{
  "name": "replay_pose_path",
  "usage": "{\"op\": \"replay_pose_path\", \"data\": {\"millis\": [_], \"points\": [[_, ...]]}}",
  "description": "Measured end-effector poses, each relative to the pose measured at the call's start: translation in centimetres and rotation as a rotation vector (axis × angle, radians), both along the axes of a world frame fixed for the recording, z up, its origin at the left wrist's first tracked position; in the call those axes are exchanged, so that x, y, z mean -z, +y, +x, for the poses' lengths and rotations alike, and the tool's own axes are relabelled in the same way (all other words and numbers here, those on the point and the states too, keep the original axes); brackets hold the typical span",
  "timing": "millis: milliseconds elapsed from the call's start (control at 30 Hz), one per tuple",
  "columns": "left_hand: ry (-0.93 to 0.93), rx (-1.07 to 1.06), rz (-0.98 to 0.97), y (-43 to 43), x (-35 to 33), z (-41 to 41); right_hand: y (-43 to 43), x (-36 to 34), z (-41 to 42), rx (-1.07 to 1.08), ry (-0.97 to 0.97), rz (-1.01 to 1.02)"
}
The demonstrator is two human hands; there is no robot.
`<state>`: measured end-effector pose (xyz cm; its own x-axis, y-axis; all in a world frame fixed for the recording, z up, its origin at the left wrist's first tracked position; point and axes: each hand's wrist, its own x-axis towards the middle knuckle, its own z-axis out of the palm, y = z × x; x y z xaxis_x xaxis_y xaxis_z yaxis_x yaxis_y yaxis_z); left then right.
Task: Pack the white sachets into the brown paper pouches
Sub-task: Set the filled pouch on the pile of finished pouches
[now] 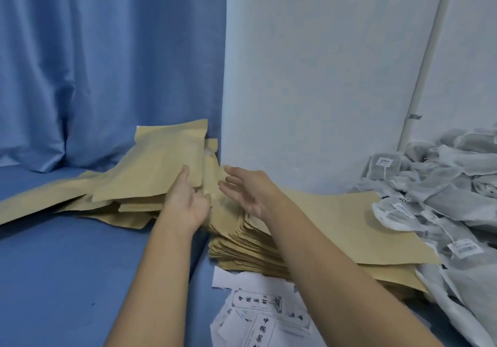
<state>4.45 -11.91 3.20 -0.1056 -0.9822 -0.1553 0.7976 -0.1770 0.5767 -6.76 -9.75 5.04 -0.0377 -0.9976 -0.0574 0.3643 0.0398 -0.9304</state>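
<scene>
Top pouch just beyond left hand, touched by straight thumb, fingers loose. Right hand spread over pouch stack, holding nothing. Sachets farther right.

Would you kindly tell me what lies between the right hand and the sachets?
In the head view, only the stack of brown pouches lies between the right hand and the sachets.

dim, bluish light (soft all over), hazy detail, edges bowed
</scene>
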Motion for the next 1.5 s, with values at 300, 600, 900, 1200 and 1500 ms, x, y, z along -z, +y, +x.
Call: {"op": "replay_pose_path", "data": {"millis": [300, 600, 900, 1200, 1500], "points": [[0.158, -0.124, 0.085, 2.2, 0.5, -2.7, 5.5, 2.4, -6.4, 0.204, 0.423, -0.129], [0.221, -0.398, 0.232, 0.9, 2.6, 1.4, 4.4, 3.2, -2.8, 0.204, 0.543, -0.176], [-0.164, -0.206, 0.095, -1.9, 3.4, 5.5, -2.9, 3.1, 8.3, 0.030, 0.861, -0.186], [-0.387, -0.193, 0.058, -6.3, 2.8, 7.8, -10.2, 2.8, 11.7, 0.164, 0.811, -0.023], [0.014, -0.274, 0.047, -6.8, 2.7, 8.6, -10.2, 4.5, 11.6, 0.578, 0.688, 0.172]]}}
